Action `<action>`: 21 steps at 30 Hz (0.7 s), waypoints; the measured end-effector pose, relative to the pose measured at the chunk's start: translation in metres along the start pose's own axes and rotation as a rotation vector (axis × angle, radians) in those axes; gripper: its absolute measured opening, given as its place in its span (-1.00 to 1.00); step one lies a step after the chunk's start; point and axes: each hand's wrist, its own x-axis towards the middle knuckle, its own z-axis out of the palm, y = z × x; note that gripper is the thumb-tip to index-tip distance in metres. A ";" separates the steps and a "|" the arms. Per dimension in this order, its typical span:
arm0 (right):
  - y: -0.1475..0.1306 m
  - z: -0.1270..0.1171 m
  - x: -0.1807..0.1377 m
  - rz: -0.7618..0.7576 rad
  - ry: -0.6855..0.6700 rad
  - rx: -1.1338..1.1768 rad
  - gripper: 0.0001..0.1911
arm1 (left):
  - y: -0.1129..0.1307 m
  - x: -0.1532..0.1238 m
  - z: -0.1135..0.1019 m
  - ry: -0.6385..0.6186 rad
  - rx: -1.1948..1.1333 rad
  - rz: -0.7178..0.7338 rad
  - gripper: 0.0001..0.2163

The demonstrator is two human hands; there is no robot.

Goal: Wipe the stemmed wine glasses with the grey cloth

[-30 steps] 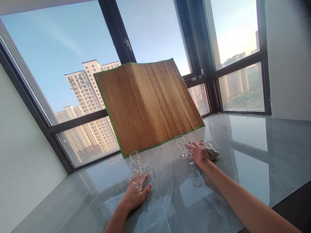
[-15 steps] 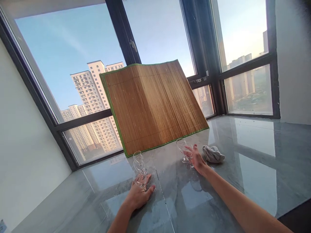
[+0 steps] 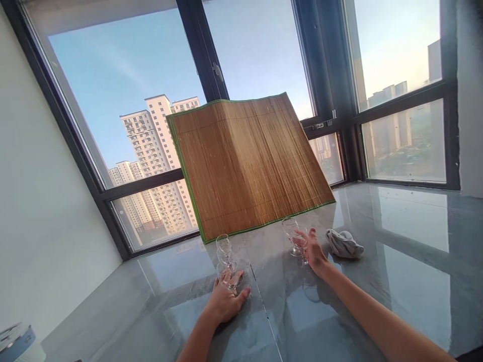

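Note:
My left hand (image 3: 225,302) rests on the grey stone sill with its fingers curled round the base of a small clear stemmed glass (image 3: 229,277). Two more such glasses (image 3: 223,247) stand just behind it. Further right, my right hand (image 3: 313,249) is wrapped round another stemmed glass (image 3: 302,241), with a second glass (image 3: 290,232) right beside it. A crumpled grey cloth (image 3: 344,243) lies on the sill just right of that hand.
A brown bamboo mat (image 3: 249,166) with a green edge leans against the dark-framed window (image 3: 204,65) behind the glasses. The glossy sill (image 3: 396,241) runs off to the right. A white wall (image 3: 41,211) closes the left side, with a blue-rimmed round object (image 3: 15,339) at bottom left.
The view has swung left and down a little. My right hand has closed in from open-fingered to gripping the right-hand glass. My left hand stays on its glass.

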 end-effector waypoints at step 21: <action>0.020 0.064 -0.007 0.102 -0.046 0.195 -0.22 | 0.004 -0.006 0.000 0.024 -0.017 -0.024 -0.37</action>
